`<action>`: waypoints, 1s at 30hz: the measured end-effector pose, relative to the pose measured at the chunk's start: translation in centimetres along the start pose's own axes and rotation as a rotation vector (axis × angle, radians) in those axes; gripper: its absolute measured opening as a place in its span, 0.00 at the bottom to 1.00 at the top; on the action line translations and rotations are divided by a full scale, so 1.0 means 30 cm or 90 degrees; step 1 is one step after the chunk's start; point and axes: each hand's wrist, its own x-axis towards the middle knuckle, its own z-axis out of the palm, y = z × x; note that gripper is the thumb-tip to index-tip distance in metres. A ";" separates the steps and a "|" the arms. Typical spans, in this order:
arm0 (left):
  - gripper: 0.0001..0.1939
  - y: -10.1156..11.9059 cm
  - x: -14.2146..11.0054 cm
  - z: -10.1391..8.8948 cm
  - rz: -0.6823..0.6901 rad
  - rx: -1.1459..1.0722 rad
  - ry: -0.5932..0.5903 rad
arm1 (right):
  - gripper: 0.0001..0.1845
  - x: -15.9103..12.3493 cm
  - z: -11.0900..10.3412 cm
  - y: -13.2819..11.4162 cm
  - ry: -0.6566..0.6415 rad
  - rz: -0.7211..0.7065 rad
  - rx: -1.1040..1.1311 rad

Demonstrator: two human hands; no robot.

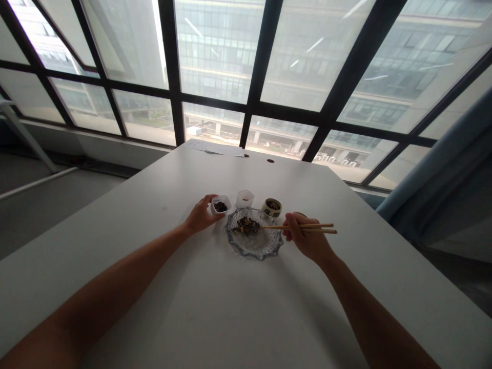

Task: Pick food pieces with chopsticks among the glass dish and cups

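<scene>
A pair of wooden chopsticks [313, 228] is gripped in my right hand [305, 237], their tips reaching left into a clear glass dish [265, 249] with a scalloped rim. The tips touch or hover by a pile of dark and yellowish dried bits [246, 225] in the dish; I cannot tell which. My left hand [202, 215] is closed around the side of a small white plastic cup [226, 202] at the dish's upper left. Dark pieces [220, 206] lie inside that cup.
Behind the dish stand a second white cup [245, 198] with a few small bits and a patterned round pot [272, 207] holding brownish pieces. Papers [217, 149] lie at the table's [215, 307] far end, before the windows. A blue curtain [434, 169] hangs at right.
</scene>
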 end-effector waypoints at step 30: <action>0.31 0.006 0.000 -0.002 -0.016 -0.003 -0.004 | 0.30 -0.006 0.019 0.036 -0.014 0.031 0.189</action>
